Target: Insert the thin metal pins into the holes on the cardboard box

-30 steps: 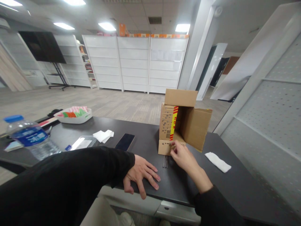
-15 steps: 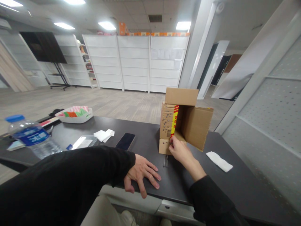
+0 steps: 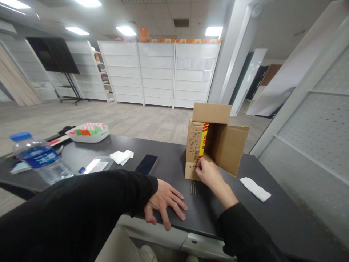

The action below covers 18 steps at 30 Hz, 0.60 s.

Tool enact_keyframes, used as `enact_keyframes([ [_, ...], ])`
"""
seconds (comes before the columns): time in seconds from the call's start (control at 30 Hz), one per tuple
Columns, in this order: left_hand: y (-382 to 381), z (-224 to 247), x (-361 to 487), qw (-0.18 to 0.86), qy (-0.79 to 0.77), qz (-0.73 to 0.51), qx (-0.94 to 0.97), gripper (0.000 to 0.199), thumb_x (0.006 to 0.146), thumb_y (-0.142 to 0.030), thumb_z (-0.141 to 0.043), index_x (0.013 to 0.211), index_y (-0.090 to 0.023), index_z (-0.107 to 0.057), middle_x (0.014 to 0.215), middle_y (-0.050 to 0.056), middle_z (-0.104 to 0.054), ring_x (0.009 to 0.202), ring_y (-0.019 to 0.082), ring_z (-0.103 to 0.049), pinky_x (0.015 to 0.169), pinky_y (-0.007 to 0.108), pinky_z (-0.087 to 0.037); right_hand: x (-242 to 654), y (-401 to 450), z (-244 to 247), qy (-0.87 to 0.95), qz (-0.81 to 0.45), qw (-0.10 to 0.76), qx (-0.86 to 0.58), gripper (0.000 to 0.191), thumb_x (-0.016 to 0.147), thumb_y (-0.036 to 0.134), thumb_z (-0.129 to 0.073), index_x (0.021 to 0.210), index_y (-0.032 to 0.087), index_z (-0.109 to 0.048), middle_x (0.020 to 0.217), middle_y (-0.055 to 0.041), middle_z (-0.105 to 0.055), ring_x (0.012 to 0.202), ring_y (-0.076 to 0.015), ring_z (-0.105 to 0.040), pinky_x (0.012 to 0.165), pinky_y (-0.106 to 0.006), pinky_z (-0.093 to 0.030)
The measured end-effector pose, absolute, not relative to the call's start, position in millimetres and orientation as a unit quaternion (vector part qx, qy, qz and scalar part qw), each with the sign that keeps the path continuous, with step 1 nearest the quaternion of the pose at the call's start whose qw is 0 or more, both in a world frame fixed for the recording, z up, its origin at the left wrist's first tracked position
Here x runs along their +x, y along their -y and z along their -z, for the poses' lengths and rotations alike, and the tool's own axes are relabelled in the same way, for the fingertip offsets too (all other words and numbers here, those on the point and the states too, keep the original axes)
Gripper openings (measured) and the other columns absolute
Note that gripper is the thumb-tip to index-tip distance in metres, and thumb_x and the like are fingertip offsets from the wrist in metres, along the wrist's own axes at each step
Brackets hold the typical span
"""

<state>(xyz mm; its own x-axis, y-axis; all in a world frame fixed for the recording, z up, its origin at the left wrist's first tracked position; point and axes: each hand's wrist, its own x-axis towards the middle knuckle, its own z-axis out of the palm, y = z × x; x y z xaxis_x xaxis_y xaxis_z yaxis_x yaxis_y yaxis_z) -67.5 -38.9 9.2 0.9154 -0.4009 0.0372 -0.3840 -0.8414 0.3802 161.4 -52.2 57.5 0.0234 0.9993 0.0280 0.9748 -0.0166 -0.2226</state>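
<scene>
A cardboard box [image 3: 194, 140] stands on the dark desk [image 3: 174, 156] with its flaps spread and its opening towards me. Several small dark spots dot its left panel, and a row of small holes runs along the lower flap. My right hand [image 3: 208, 173] is closed in a pinch against that lower flap, by the row of holes. Whatever its fingertips grip is hidden. Several thin metal nails [image 3: 193, 187] lie on the desk just below the flap. My left hand [image 3: 165, 203] rests flat near the desk's front edge, fingers spread, holding nothing.
A phone [image 3: 146, 164], crumpled white tissue [image 3: 121, 157] and a clear plastic case [image 3: 99, 164] lie left of the box. Further left are a water bottle [image 3: 40, 158] and a white basket [image 3: 88, 137]. A folded tissue [image 3: 255, 189] lies at right.
The camera view has shifted very slightly. Both hands, the box and the nails keep their places on the desk.
</scene>
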Motion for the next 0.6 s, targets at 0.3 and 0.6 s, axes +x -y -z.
enact_keyframes([
  [0.3, 39.1, -7.9, -68.3, 0.195, 0.207, 0.009, 0.959, 0.035, 0.061, -0.048, -0.060, 0.091, -0.040, -0.075, 0.134, -0.003, -0.063, 0.138, 0.025, -0.047, 0.121, 0.037, -0.024, 164.8, 61.5, -56.9, 0.719, -0.084, 0.190, -0.663, 0.009, 0.079, 0.010, -0.052, 0.080, 0.019, -0.054, 0.075, -0.0034, -0.063, 0.070, -0.0162, -0.056, 0.062, -0.026, -0.030],
  [0.6, 39.5, -9.8, -65.7, 0.235, 0.192, -0.006, 0.953, 0.031, 0.060, -0.049, -0.059, 0.085, -0.041, -0.075, 0.127, -0.005, -0.067, 0.134, 0.024, -0.050, 0.117, 0.035, -0.032, 181.2, 99.1, -58.4, 0.753, -0.110, 0.291, -0.580, 0.010, 0.075, 0.013, -0.047, 0.078, 0.021, -0.052, 0.073, -0.0009, -0.059, 0.068, -0.0162, -0.054, 0.064, -0.027, -0.035],
])
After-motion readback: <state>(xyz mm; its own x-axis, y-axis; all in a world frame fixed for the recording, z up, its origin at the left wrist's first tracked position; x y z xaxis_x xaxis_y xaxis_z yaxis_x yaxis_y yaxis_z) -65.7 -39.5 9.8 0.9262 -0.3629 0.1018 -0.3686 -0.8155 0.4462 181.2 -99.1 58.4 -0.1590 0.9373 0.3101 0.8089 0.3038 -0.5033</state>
